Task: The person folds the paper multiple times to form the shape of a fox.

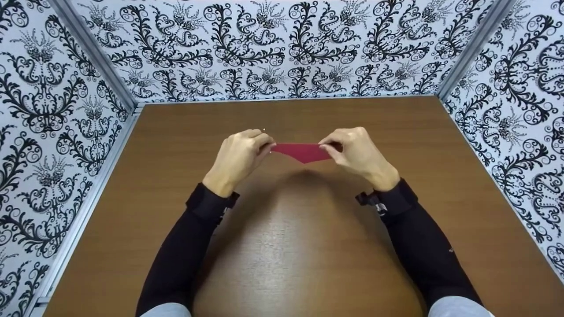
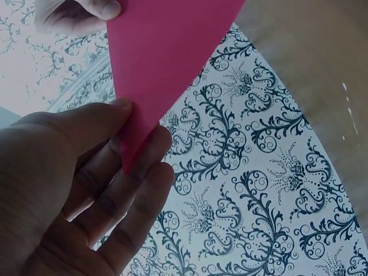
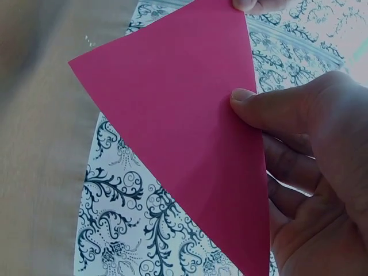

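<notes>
Red paper (image 1: 303, 152): between my hands, point toward the near side
Left hand (image 1: 238, 155): I pinch its left end
Right hand (image 1: 359, 153): I pinch its right end

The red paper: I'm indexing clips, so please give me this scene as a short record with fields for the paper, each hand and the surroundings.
paper: red paper, triangular, held above the table, one corner pointing down in the head view
left hand: left hand pinches the paper near a narrow tip
right hand: right hand pinches the paper along the same edge, thumb on its face
clothing: black sleeves on both forearms
surface: brown table
backdrop: white walls with black scroll patterns
</notes>
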`<act>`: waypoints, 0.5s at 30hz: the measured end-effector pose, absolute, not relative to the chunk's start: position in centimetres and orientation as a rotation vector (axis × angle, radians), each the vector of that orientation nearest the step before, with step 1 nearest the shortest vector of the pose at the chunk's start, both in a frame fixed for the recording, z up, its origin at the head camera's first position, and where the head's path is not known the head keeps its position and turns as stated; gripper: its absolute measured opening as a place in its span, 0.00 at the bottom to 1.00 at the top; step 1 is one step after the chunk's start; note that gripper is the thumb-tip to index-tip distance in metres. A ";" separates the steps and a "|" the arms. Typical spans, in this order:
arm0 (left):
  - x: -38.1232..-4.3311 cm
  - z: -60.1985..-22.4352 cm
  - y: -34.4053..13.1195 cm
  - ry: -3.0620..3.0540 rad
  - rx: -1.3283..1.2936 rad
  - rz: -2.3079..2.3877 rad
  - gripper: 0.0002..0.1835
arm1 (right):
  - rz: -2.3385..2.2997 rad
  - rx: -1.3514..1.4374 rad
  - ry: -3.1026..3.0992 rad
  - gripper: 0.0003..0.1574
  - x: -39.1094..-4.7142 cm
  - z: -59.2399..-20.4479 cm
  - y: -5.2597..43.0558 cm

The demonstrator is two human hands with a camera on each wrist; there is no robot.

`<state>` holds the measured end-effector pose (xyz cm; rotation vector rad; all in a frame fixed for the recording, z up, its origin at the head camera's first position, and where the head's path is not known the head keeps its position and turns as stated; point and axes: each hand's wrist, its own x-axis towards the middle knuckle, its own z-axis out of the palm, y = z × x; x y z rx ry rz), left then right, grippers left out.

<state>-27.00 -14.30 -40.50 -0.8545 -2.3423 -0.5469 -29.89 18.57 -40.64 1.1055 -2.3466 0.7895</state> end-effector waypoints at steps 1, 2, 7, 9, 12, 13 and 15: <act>-27.0 -40.4 -14.4 -2.341 -0.851 -0.549 0.06 | 0.793 1.097 -2.348 0.05 -29.9 -40.6 18.7; -27.0 -40.3 -14.6 -2.340 -0.846 -0.549 0.06 | 0.795 1.089 -2.349 0.05 -29.9 -40.5 18.8; -27.1 -39.8 -15.4 -2.333 -0.806 -0.547 0.05 | 0.807 1.059 -2.354 0.05 -30.1 -40.2 19.2; -27.1 -39.6 -15.7 -2.335 -0.792 -0.549 0.05 | 0.807 1.051 -2.356 0.06 -30.2 -40.1 19.4; -27.1 -39.3 -16.2 -2.332 -0.776 -0.551 0.04 | 0.801 1.029 -2.358 0.05 -30.3 -40.0 19.7; -27.0 -39.2 -16.4 -2.330 -0.769 -0.551 0.04 | 0.800 1.020 -2.360 0.05 -30.4 -40.0 19.8; -27.0 -39.0 -16.8 -2.322 -0.754 -0.546 0.03 | 0.795 1.001 -2.364 0.05 -30.4 -39.9 20.1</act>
